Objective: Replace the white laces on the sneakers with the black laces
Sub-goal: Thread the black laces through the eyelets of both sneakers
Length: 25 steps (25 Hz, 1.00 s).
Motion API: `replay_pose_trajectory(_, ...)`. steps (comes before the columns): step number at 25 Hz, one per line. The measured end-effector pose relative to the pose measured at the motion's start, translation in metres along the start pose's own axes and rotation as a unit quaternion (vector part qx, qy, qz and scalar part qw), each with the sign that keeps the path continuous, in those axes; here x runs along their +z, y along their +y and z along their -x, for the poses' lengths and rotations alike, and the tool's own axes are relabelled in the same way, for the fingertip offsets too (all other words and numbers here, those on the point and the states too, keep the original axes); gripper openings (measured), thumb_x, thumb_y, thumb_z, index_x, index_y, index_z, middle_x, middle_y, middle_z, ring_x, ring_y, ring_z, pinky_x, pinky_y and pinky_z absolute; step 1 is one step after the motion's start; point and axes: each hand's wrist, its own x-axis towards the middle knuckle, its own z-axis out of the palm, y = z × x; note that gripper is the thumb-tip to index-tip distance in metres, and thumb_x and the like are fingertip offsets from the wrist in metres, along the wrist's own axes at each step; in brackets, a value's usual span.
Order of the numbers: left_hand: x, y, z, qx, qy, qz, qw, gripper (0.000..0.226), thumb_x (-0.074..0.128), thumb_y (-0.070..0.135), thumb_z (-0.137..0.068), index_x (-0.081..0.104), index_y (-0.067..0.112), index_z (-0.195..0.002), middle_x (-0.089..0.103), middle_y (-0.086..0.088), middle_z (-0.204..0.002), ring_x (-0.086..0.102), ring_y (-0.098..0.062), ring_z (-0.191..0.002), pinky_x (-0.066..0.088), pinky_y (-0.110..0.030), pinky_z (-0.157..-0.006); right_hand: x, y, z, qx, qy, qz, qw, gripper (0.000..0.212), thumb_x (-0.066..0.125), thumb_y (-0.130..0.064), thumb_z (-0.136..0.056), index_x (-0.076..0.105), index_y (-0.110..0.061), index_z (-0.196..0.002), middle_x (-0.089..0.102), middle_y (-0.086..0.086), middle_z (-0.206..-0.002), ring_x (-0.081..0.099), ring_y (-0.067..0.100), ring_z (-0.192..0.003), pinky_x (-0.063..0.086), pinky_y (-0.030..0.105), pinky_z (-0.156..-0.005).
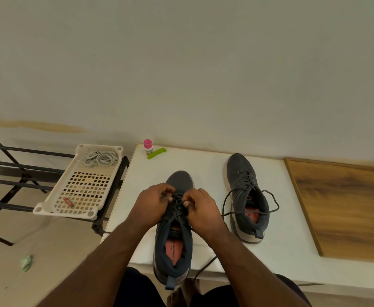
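Both hands pinch the thin black lace (178,203) over the tongue of the near dark grey knit sneaker (174,229): left hand (152,203) and right hand (201,209) curl their fingers around it. The second grey sneaker (247,196), loosely laced black, stands just right on the white tabletop (206,165). Pale white laces (100,158) lie bundled in the cream perforated plastic tray (82,189) at left.

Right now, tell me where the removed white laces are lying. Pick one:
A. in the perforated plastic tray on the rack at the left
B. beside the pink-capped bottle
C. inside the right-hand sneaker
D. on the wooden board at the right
A: the white laces lie bunched at the far end of the perforated tray on the black rack, away from both sneakers.
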Motion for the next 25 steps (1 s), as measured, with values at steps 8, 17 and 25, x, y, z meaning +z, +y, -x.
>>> replay_pose_trajectory(8,-0.011,-0.009,0.012,0.023,-0.063,0.022,0.998,0.015,0.066,0.017,-0.090,0.071,0.029,-0.097,0.068,0.015,-0.096,0.064,-0.001,-0.094,0.044,-0.008,-0.075,0.004,0.003,-0.003,0.024,0.012,-0.016,1.000,0.013,0.056,-0.012,-0.096,0.062,-0.022,-0.089,0.060,-0.004,-0.093,0.059,0.012,-0.083,0.055,0.034,-0.081)
replay_pose_trajectory(17,-0.008,0.000,0.013,0.120,-0.084,-0.094,0.985,0.019,0.050,0.013,-0.097,0.051,0.030,-0.088,0.052,0.010,-0.089,0.049,-0.007,-0.086,0.037,-0.020,-0.072,0.003,0.005,0.002,0.047,-0.002,-0.068,0.997,0.020,0.053,-0.010,-0.096,0.063,-0.024,-0.106,0.064,-0.005,-0.099,0.063,0.013,-0.093,0.058,0.040,-0.086)
replay_pose_trajectory(25,-0.007,-0.004,0.016,0.090,-0.050,-0.052,0.993,0.018,0.057,0.011,-0.095,0.060,0.028,-0.092,0.060,0.010,-0.094,0.054,-0.006,-0.092,0.041,-0.017,-0.078,0.002,0.003,0.003,0.049,-0.002,-0.066,0.997,0.019,0.053,-0.009,-0.095,0.063,-0.024,-0.102,0.064,-0.005,-0.094,0.063,0.012,-0.087,0.058,0.039,-0.083)
